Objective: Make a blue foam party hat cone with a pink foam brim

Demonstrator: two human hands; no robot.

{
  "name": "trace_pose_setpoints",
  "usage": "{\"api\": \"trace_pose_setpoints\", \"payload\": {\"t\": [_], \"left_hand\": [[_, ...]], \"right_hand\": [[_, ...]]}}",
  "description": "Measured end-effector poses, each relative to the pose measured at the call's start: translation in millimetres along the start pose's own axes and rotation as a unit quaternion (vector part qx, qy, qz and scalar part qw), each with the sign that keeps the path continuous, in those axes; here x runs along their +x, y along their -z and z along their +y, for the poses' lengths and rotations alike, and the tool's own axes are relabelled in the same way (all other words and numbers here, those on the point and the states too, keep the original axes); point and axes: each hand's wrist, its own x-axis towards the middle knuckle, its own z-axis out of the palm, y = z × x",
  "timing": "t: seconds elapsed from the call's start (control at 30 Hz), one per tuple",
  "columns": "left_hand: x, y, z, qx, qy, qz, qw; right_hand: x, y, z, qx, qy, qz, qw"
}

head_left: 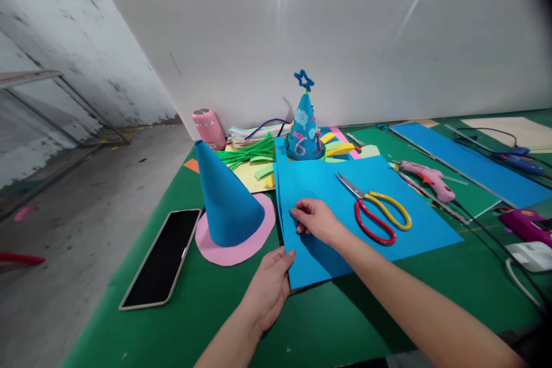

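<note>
My left hand [269, 287] grips the near left corner of the blue paper sheets [319, 181], thumb on top and fingers underneath. Over the left part of the same sheets, my right hand [317, 221] has its fingers curled in a pinch; whatever is between them, if anything, is hidden. Scissors [362, 198] with one red and one yellow handle lie on the paper, blades slightly apart. Left of the sheets, a plain blue paper cone [228, 201] stands on a round pink paper disc [233, 256].
A phone [164, 259] lies at the left table edge. Behind are a decorated cone hat [304, 126], green pipe cleaners [250, 152] and a pink bottle [209, 129]. A pink glue gun [426, 178] with a cable, a blue board [474, 164] and a white charger [530, 256] are right.
</note>
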Motion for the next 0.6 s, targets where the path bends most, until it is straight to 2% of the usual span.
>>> {"api": "trace_pose_setpoints", "payload": {"t": [0.6], "left_hand": [[-3.4,-3.7,-4.3,-0.006,-0.03,-0.002,1.0]], "right_hand": [[-3.6,1.0,-1.0,-0.044,0.093,0.041,0.994]]}}
